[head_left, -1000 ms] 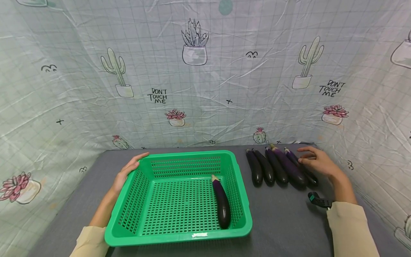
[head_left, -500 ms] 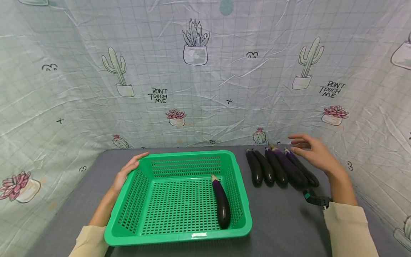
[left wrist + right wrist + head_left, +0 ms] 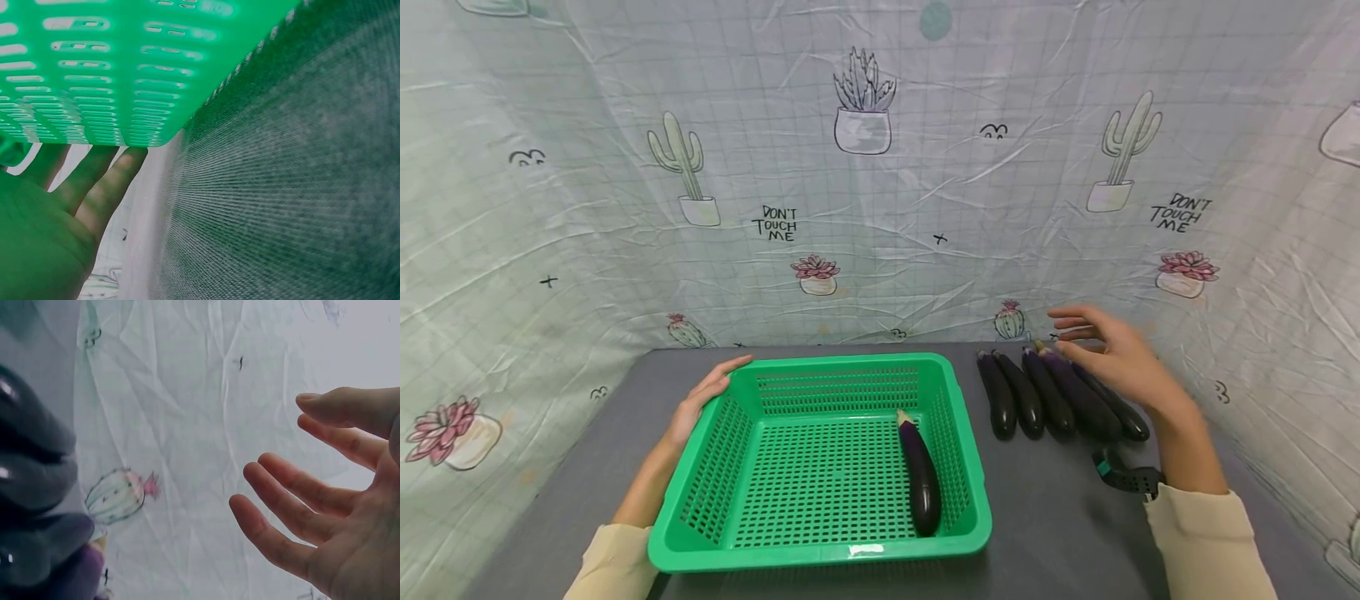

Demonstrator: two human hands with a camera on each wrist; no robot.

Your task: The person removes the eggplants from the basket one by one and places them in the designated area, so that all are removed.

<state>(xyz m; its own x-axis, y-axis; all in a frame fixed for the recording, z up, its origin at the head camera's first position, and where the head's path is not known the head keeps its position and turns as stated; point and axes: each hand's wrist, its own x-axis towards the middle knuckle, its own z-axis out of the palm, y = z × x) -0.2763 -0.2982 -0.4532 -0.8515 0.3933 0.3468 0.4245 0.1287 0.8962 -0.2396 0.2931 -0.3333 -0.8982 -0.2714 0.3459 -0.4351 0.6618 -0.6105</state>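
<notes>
A green perforated plastic basket (image 3: 820, 557) stands on the table, with one dark purple eggplant (image 3: 922, 487) lying along its right side. My left hand (image 3: 703, 396) rests on the basket's left rim. In the left wrist view, its fingers (image 3: 103, 190) reach out straight against the basket wall. Right of the basket, several eggplants (image 3: 1028, 400) lie side by side, stems toward the back. Over the stem ends of the rightmost ones hovers my right hand (image 3: 1116, 354), partly covering them. Its fingers (image 3: 284, 506) are spread and hold nothing in the right wrist view.
A grey cloth (image 3: 1037, 517) covers the table. At the back and both sides hangs a pale curtain (image 3: 880, 283) printed with cacti. A dark strap device (image 3: 1123, 477) sits at the right wrist.
My right hand has risen from beside the rightmost eggplant and moved left over the stem ends. The left hand keeps its place on the basket, and the eggplants lie as before.
</notes>
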